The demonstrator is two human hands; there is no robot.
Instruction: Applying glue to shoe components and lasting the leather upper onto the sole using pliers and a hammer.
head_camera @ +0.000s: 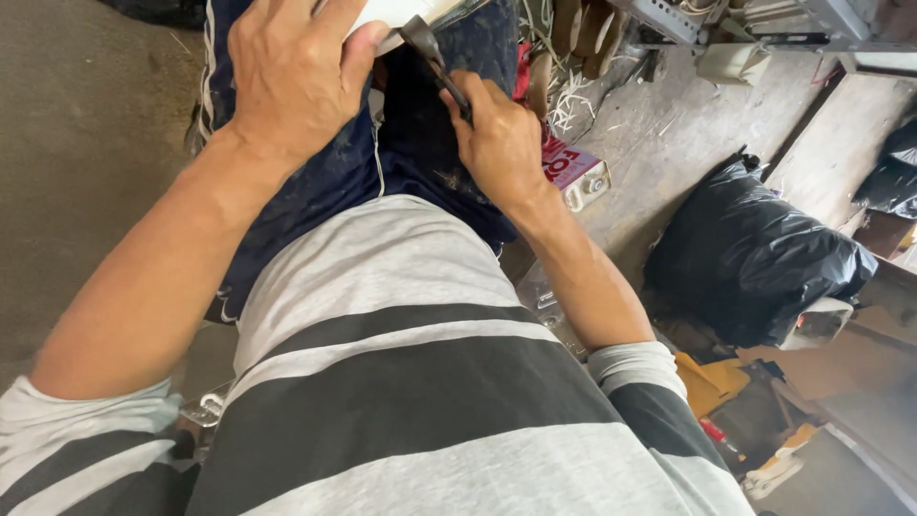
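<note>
Striped shirt fills the foreground; beyond it, on the lap, the left hand [291, 76] clamps a white piece [401, 14] at the knees while the right hand [497, 139] grips a dark tool [435, 62] against its edge. Work on that edge seems underway; next calls for steady pressure along it.

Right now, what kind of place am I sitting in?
Probably a small workshop, maybe for shoemaking. Wooden foot-shaped forms lie on the dusty plank floor, a full black rubbish bag sits nearby, and your right hand works a dark metal tool against a white piece.

Cluttered workshop, dusty wooden floor [669, 143], black rubbish bag [755, 253], metal brackets [659, 14]
</note>
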